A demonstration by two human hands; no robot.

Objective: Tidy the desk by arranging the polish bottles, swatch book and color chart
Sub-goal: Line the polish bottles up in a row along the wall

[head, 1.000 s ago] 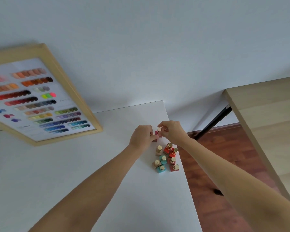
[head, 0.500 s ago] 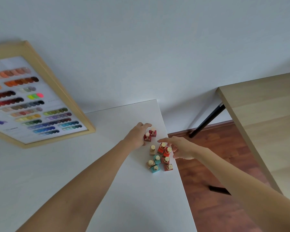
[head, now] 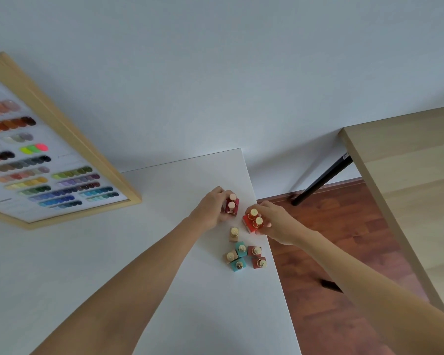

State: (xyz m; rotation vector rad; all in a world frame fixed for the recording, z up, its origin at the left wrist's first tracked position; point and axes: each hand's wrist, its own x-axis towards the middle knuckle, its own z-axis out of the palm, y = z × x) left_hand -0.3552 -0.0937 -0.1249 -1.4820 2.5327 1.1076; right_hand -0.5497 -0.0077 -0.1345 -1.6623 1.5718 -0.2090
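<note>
Two dark red polish bottles [head: 232, 206] with pale caps stand near the desk's far right corner, and my left hand [head: 210, 210] grips them from the left. My right hand [head: 272, 222] holds two bright red bottles [head: 251, 221] with gold caps at the desk's right edge. Closer to me stand a beige bottle [head: 234, 234], two teal bottles [head: 239, 257], another beige one [head: 230, 256] and two brown-red bottles [head: 257, 257]. The framed color chart [head: 36, 160] leans against the wall at the left. No swatch book is in view.
The white desk [head: 164, 278] ends at a right edge just beside the bottles, with wooden floor [head: 331, 252] below. A light wood table [head: 408, 188] with a black leg [head: 321, 183] stands to the right. The white wall rises behind.
My right hand let go of the dark red bottle, came back toward me and closed on the two bright red bottles. My left hand stays at the dark red pair.
</note>
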